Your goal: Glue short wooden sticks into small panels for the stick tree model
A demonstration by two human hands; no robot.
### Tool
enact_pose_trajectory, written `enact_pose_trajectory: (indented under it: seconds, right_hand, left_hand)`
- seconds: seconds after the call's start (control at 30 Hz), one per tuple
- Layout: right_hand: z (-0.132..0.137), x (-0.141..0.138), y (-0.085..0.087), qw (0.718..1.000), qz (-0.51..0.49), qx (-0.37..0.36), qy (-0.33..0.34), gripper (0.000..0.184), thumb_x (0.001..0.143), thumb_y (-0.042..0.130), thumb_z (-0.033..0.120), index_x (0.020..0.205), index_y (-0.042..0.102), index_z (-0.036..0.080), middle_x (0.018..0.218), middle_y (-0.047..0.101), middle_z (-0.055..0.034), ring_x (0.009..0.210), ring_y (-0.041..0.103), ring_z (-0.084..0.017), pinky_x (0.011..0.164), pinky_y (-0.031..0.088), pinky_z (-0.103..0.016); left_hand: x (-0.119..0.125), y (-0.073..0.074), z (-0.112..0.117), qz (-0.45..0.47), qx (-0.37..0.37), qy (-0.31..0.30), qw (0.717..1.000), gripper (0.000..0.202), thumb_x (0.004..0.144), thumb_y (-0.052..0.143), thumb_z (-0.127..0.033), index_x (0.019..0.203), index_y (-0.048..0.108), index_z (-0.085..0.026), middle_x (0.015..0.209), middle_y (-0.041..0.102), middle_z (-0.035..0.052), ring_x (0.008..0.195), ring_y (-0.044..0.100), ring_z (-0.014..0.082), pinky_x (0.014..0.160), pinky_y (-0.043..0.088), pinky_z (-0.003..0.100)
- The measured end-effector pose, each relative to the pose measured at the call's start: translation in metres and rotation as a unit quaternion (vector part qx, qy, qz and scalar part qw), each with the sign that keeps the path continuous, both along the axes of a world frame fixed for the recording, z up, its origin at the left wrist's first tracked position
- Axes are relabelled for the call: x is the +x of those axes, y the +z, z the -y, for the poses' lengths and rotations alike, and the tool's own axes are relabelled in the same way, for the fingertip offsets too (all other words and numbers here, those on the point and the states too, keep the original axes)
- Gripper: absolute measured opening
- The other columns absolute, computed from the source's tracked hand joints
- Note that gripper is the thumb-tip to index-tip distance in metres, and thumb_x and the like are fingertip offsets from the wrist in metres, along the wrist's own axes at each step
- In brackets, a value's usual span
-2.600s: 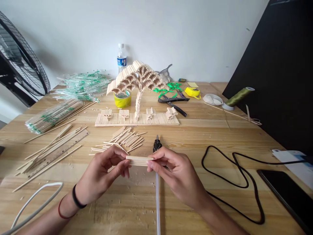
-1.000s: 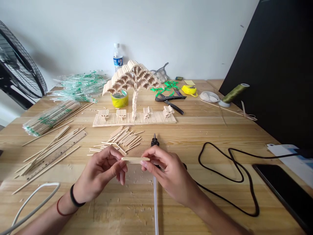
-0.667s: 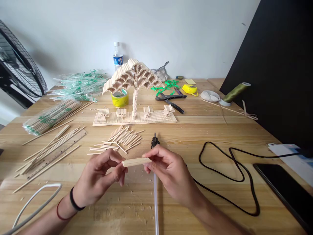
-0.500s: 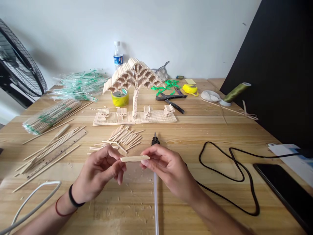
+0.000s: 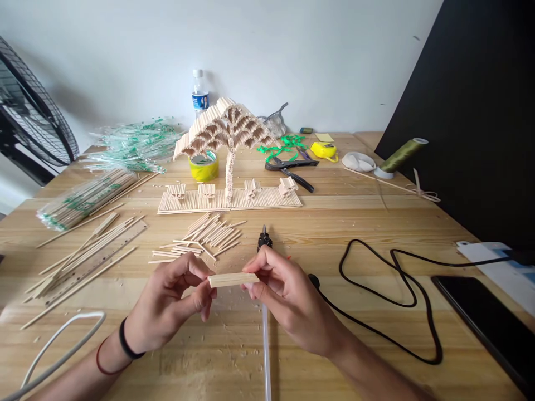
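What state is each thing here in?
Stick strip, held at both ends
Left hand, pinching
Right hand, pinching
Bottle, upright, capped
Cutters, handles spread
Thread spool, wound with thread
Phone, screen dark
Wrapped stick bundle, lying flat
Tree model, standing upright
Glue gun, partly hidden
Short sticks, loosely piled

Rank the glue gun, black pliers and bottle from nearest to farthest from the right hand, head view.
1. Glue gun: partly hidden by the right hand.
2. Black pliers: beyond the glue gun.
3. Bottle: back left, near the wall.

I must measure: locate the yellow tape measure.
In the head view, the yellow tape measure lies far back on the table, right of centre, right of the green strips.
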State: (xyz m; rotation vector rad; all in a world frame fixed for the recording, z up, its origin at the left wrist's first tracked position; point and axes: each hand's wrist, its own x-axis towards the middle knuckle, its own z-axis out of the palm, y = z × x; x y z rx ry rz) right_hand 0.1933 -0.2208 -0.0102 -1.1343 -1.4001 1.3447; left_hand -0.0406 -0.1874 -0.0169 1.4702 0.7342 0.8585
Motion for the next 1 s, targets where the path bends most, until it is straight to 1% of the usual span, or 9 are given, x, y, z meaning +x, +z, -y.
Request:
enact_pose_trajectory:
  seconds: [0.13, 0.3, 0.47, 0.57, 0.67, 0.77, 0.83, 0.9, 1.0]
  right_hand:
    - [0.001, -0.002, 0.002, 1.0, -0.013, -0.013, -0.011, 0.006, 0.092, 0.064, 0.024, 0.091, 0.059, 0.021, 0.084, 0.063, -0.0019, 0.077, 0.062, -0.018, 0.074, 0.051, -0.032]
    - [0.002, -0.003, 0.001, 0.999, -0.017, -0.019, -0.025, 0.008, 0.091, 0.069, 0.025, 0.09, 0.062, 0.021, 0.085, 0.064, -0.0016, 0.079, 0.064, -0.018, 0.077, 0.054, -0.032]
    - [-0.005, 0.003, -0.002, 0.992, -0.112, -0.061, -0.005, 0.023, 0.088, 0.082, 0.038, 0.092, 0.066, 0.022, 0.083, 0.069, -0.0011, 0.077, 0.068, -0.017, 0.076, 0.058, -0.032]
    - [-0.01, 0.005, -0.002, 0.982, -0.16, -0.097, 0.021, 0.03, 0.083, 0.089, 0.042, 0.093, 0.07, 0.021, 0.08, 0.071, -0.0002, 0.075, 0.069, -0.017, 0.077, 0.059, -0.032]
    - [-0.011, 0.005, -0.002, 0.989, -0.122, -0.086, 0.016, 0.025, 0.082, 0.089, 0.037, 0.094, 0.074, 0.021, 0.081, 0.074, -0.0002, 0.076, 0.071, -0.016, 0.077, 0.059, -0.03]
    - [-0.009, 0.004, -0.004, 0.999, -0.025, -0.015, -0.025, 0.014, 0.086, 0.085, 0.029, 0.097, 0.079, 0.023, 0.087, 0.078, -0.0011, 0.082, 0.073, -0.017, 0.079, 0.058, -0.03]
    - [-0.008, 0.004, -0.004, 0.998, 0.018, 0.028, -0.054, 0.008, 0.088, 0.082, 0.026, 0.096, 0.08, 0.024, 0.086, 0.079, -0.0007, 0.081, 0.073, -0.018, 0.079, 0.058, -0.03]
    - [-0.008, 0.005, -0.003, 0.996, 0.031, 0.044, -0.067, 0.004, 0.089, 0.08, 0.025, 0.093, 0.08, 0.024, 0.085, 0.079, -0.0007, 0.079, 0.073, -0.018, 0.077, 0.059, -0.03]
    - [-0.011, 0.008, 0.0, 0.998, -0.001, 0.028, -0.056, 0.007, 0.086, 0.08, 0.02, 0.093, 0.079, 0.023, 0.09, 0.079, -0.0013, 0.083, 0.074, -0.018, 0.079, 0.059, -0.029]
  left_hand:
    - [0.0, 0.0, 0.002, -0.018, 0.028, 0.011, 0.999, 0.029, 0.103, 0.068, -0.038, 0.083, 0.063, -0.017, 0.064, 0.068, 0.0016, 0.054, 0.061, 0.0105, 0.053, 0.051, 0.022]
    - [0.0, 0.003, 0.002, -0.028, 0.056, 0.015, 0.998, 0.029, 0.104, 0.066, -0.038, 0.083, 0.063, -0.017, 0.065, 0.067, 0.0016, 0.053, 0.06, 0.0103, 0.053, 0.051, 0.022]
    - [0.0, 0.004, -0.001, 0.001, 0.063, 0.015, 0.998, 0.02, 0.103, 0.068, -0.033, 0.091, 0.068, -0.017, 0.073, 0.071, 0.0024, 0.06, 0.067, 0.011, 0.058, 0.057, 0.021]
    - [0.001, 0.003, -0.003, 0.056, 0.023, 0.01, 0.998, 0.013, 0.102, 0.07, -0.029, 0.095, 0.067, -0.019, 0.082, 0.075, 0.0018, 0.059, 0.07, 0.0097, 0.056, 0.059, 0.019]
    - [0.002, 0.002, -0.005, 0.091, -0.038, 0.007, 0.995, 0.014, 0.102, 0.069, -0.025, 0.091, 0.064, -0.019, 0.078, 0.075, -0.0008, 0.05, 0.067, 0.007, 0.05, 0.054, 0.015]
    - [0.003, 0.001, -0.007, 0.091, -0.054, 0.011, 0.994, 0.015, 0.102, 0.069, -0.024, 0.089, 0.063, -0.018, 0.075, 0.075, -0.0012, 0.048, 0.066, 0.0065, 0.048, 0.053, 0.015]
    - [0.003, 0.001, -0.006, 0.076, -0.033, 0.015, 0.996, 0.014, 0.102, 0.069, -0.025, 0.091, 0.064, -0.018, 0.077, 0.075, 0.0, 0.051, 0.067, 0.0078, 0.05, 0.054, 0.017]
    - [0.001, 0.0, -0.005, 0.053, 0.013, 0.014, 0.998, 0.012, 0.102, 0.069, -0.025, 0.092, 0.066, -0.019, 0.079, 0.075, 0.0017, 0.055, 0.068, 0.0097, 0.053, 0.056, 0.019]
    - [-0.002, -0.001, -0.004, -0.008, 0.141, 0.014, 0.99, 0.008, 0.101, 0.068, -0.017, 0.094, 0.069, -0.02, 0.078, 0.073, 0.0026, 0.068, 0.07, 0.014, 0.066, 0.059, 0.026]
